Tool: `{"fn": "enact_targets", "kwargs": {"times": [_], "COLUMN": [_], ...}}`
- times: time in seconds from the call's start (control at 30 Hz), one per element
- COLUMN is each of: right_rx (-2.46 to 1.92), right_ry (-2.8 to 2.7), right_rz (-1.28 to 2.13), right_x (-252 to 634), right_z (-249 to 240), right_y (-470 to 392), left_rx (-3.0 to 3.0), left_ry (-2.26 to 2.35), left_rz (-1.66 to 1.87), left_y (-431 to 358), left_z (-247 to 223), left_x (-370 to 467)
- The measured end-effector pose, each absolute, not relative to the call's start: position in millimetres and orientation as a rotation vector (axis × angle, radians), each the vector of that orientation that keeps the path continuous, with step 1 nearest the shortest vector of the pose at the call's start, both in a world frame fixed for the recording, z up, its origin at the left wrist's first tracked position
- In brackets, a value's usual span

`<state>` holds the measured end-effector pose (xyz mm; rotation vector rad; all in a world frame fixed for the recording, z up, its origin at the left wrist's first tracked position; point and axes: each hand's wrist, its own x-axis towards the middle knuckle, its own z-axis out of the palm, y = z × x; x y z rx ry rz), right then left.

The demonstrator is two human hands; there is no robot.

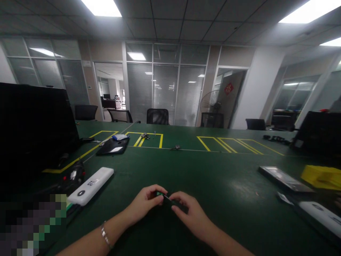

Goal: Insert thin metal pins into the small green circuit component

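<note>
One slim green-ended rod [160, 193], pinched by the left hand [147, 201], could slip if that pressure loosens; right hand [190, 209]: grip unclear

Bright green on the small piece [159, 193] in the left hand [145, 201], and the thin shaft [167, 197] towards the right hand [191, 210] shows pale grey! Silver on the bracelet [104, 234] just behind the left hand. Deep green spreads across the table [149, 167] beneath both hands, striped by yellow outlines [161, 140] ahead of them. Left of the left hand, a white slab [99, 179] with black markings; well right of the right hand, a yellow block [322, 176]; far ahead, a red diamond sign [228, 89]!
</note>
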<state>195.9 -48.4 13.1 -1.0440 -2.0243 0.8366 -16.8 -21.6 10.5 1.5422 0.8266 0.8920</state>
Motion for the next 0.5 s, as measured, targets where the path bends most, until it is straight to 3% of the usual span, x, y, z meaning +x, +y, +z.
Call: {"fn": "enact_targets", "kwargs": {"times": [0.17, 0.5], "right_rx": [-1.031, -1.128], "right_ry": [-2.108, -2.095], "right_rz": [0.738, 0.609], "right_x": [195, 200], "right_z": [16, 12], "right_y": [-53, -52], "left_rx": [1.895, 2.043], "left_ry": [0.905, 0.967], "left_rz": [0.853, 0.868], "left_y": [-28, -28], "left_z": [16, 13], "left_x": [-14, -17]}}
